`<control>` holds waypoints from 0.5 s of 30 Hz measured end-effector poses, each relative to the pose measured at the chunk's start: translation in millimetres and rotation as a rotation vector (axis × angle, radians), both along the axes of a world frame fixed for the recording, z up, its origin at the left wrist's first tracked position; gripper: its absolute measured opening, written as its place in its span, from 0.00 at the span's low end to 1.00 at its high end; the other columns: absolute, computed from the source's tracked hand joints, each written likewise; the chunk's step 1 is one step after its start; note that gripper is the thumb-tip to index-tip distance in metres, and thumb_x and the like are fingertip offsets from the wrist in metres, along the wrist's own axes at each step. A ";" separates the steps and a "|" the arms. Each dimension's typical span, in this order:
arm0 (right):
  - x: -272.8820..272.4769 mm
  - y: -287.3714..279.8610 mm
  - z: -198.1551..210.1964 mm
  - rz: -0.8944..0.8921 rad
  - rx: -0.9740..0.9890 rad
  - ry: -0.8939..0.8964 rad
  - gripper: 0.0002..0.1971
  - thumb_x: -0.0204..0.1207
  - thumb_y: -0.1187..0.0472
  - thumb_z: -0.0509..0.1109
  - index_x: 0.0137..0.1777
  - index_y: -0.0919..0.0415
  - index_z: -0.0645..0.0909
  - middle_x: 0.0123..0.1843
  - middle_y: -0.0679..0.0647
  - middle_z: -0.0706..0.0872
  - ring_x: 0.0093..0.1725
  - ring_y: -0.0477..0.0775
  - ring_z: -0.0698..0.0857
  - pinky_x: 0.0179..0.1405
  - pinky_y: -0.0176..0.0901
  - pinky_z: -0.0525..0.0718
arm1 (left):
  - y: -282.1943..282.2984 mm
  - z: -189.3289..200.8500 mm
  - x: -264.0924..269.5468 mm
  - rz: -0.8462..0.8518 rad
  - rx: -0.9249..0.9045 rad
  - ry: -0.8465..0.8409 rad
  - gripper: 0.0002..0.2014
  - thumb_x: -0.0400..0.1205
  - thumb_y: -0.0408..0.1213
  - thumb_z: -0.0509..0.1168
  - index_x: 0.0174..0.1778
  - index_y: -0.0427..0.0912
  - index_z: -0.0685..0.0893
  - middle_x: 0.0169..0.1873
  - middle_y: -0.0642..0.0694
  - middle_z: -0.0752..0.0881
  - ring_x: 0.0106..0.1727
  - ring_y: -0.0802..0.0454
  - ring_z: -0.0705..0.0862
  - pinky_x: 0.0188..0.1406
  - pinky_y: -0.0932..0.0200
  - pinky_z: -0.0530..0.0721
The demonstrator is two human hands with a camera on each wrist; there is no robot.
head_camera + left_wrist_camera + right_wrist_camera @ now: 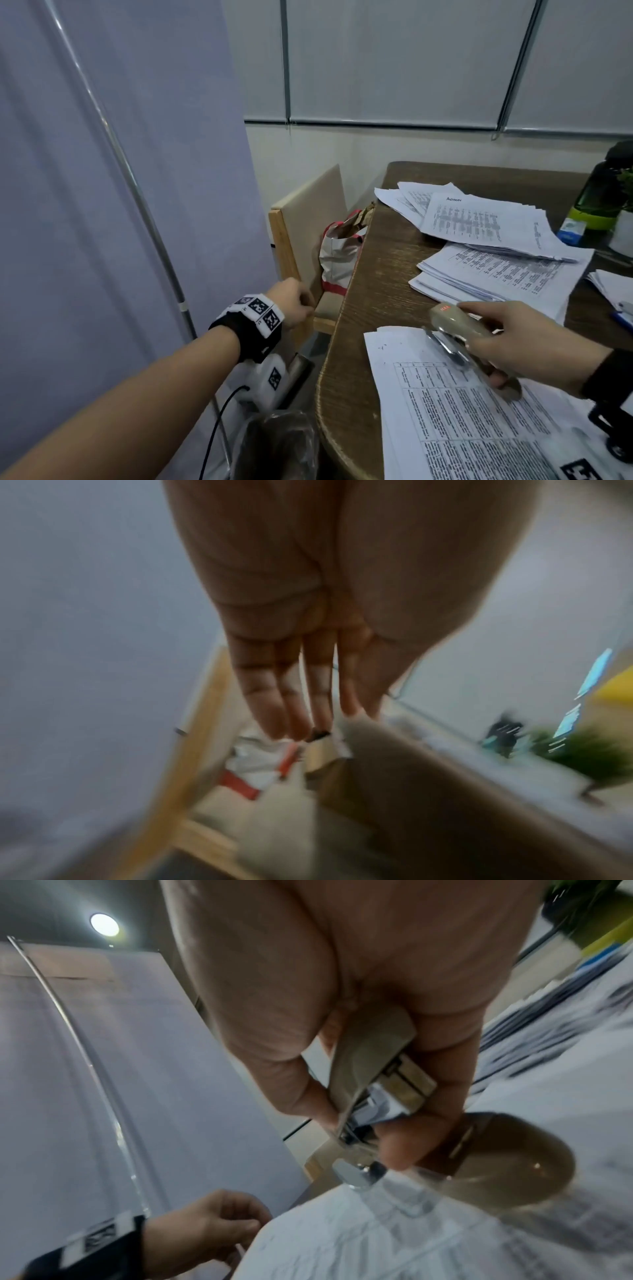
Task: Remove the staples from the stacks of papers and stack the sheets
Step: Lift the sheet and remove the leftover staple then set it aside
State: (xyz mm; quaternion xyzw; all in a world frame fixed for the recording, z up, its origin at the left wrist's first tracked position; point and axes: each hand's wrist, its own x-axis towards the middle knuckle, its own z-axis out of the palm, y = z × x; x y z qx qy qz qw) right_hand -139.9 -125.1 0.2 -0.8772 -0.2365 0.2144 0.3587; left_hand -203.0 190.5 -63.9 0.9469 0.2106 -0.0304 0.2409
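Wooden table (pixel 383 260), loose paper piles (pixel 493 260), right hand (pixel 524 339) grasping stapler (pixel 459 325), left hand (pixel 291 301) fingers relaxed beside chair (pixel 308 219)

Red letters "MAX" stand on the front end of the beige stapler (pixel 459 323). The top sheet of the far paper pile (pixel 479 222) bears a heading starting with "A", otherwise too blurred to read. The printed tables on the other sheets are illegible.

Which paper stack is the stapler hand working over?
The nearest stack, at the table's front edge: the right hand holds the stapler over its top corner. The other stacks lie farther back, untouched.
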 end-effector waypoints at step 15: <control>94.3 -150.7 -17.6 -0.363 -0.336 -0.212 0.17 0.80 0.49 0.68 0.51 0.63 0.87 0.35 0.57 0.88 0.37 0.55 0.85 0.30 0.38 0.77 | -155.8 45.4 50.5 -0.406 0.330 0.366 0.23 0.70 0.51 0.76 0.57 0.43 0.85 0.52 0.47 0.88 0.51 0.48 0.87 0.49 0.52 0.87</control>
